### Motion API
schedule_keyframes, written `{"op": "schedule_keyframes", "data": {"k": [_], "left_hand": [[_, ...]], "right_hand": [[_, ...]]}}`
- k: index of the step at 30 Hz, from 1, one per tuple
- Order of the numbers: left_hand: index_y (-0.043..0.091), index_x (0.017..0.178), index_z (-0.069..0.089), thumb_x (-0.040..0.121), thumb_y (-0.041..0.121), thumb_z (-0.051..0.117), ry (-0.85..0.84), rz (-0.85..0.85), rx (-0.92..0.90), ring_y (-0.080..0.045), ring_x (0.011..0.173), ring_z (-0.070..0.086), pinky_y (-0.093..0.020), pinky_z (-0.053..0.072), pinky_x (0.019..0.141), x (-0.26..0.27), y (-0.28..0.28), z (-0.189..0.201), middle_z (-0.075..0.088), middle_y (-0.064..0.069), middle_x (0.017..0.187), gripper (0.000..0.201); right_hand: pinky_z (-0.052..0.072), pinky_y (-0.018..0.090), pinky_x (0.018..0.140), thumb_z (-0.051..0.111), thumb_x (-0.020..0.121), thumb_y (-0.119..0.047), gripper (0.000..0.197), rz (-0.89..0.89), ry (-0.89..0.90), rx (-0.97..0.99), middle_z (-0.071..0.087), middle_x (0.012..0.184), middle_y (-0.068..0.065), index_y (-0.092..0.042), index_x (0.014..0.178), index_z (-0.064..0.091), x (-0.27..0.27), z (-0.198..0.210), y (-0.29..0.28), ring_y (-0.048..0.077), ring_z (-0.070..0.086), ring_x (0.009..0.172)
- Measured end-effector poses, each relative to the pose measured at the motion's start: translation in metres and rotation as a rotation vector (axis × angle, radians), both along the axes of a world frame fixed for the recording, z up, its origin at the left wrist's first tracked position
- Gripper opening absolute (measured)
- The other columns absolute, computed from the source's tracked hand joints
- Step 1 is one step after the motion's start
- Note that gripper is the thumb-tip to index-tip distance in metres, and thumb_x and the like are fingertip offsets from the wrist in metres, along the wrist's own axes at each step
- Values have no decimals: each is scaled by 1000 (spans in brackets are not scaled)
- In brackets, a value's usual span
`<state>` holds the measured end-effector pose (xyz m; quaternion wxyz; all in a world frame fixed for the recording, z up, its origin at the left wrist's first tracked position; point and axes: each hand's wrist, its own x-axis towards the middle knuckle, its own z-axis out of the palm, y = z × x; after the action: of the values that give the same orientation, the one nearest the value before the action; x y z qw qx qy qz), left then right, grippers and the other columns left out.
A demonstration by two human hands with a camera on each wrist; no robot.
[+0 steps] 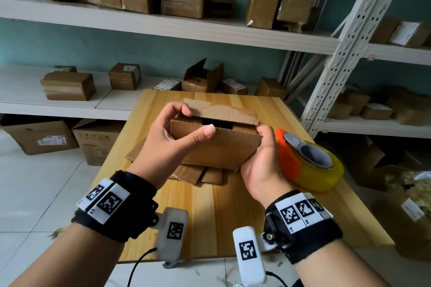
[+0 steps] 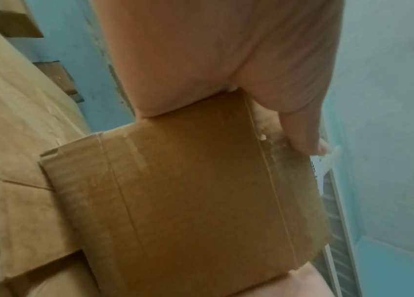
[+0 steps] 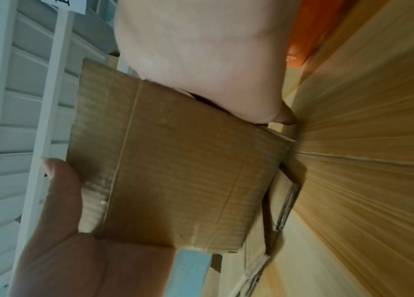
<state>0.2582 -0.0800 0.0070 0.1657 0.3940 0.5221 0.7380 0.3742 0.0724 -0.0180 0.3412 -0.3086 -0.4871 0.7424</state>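
Note:
A small brown cardboard box [image 1: 217, 144] is held above the wooden table [image 1: 210, 216], its top flaps partly open with a dark gap showing. My left hand [image 1: 172, 133] grips its left end, fingers curled over the far flap and thumb on the near flap. My right hand [image 1: 261, 158] cups the box's right end, fingers wrapped round it. The left wrist view shows the box side [image 2: 195, 191] between thumb and fingers. In the right wrist view the box [image 3: 175, 170] fills the middle, with the left hand's thumb [image 3: 58, 180] on its edge.
Flattened cardboard pieces [image 1: 198, 175] lie on the table under the box. A tape dispenser [image 1: 307, 161], orange with a yellow roll, sits just right of my right hand. White metal shelves [image 1: 163, 23] with several cardboard boxes stand behind and to the right.

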Motion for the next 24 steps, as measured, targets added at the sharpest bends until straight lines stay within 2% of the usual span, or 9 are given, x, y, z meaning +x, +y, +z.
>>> {"op": "schedule_keyframes", "data": {"k": [1,3,5,8,11,15,20,22,24], "left_hand": [[19,104,52,82,26,87,-10,5,5,-2,74,59,-16,48,57,2,-1,3,62,13,84,43],[16,103,51,84,24,79,-11,46,2,1,68,55,-14,44,53,4,-2,2,59,17,76,35],[12,104,50,88,19,75,-8,71,-1,4,64,53,-12,42,51,7,-4,5,58,19,72,30],[14,106,54,93,24,71,28,81,2,5,69,55,-11,44,55,14,-6,12,60,22,77,23],[22,107,61,97,38,61,100,84,-5,6,79,53,-10,45,64,22,-11,20,59,23,87,19],[25,103,61,101,43,61,45,86,-21,1,78,53,-12,43,58,27,-9,16,59,14,91,17],[23,88,52,100,35,62,-55,87,-100,-4,72,53,-14,41,52,18,-1,2,58,11,81,20],[23,90,54,102,31,62,-73,113,-118,-2,68,52,-13,39,49,17,-1,1,59,11,79,17],[26,93,59,102,30,64,-96,137,-131,-3,71,54,-14,40,49,17,-2,-2,62,12,82,11]], "right_hand": [[50,47,107,58,87,-73,65,49,33,-53,78,120,9,-21,121,75,1,4,-2,29,71,117],[39,54,120,61,75,-92,95,102,42,-54,67,143,3,-32,148,59,3,9,-4,27,61,134],[29,58,125,57,65,-101,108,140,26,17,53,158,-6,-45,156,45,3,12,-8,23,48,147],[36,58,121,60,71,-89,86,134,-10,73,62,147,-4,-45,145,58,2,15,-14,24,55,139],[35,62,120,64,68,-83,80,144,5,20,63,147,-2,-47,140,63,5,21,-8,30,53,140],[34,60,121,67,62,-81,75,80,-69,18,67,140,-4,-47,129,70,13,27,-10,27,54,137],[42,54,115,60,94,-58,35,63,-166,58,79,104,1,-29,95,79,19,27,-18,27,63,117],[44,53,114,59,94,-64,38,79,-141,72,79,106,-5,-34,105,79,19,30,-22,24,64,119],[40,54,118,62,85,-75,50,117,-144,113,74,126,-11,-45,123,72,18,32,-23,20,60,129]]}}
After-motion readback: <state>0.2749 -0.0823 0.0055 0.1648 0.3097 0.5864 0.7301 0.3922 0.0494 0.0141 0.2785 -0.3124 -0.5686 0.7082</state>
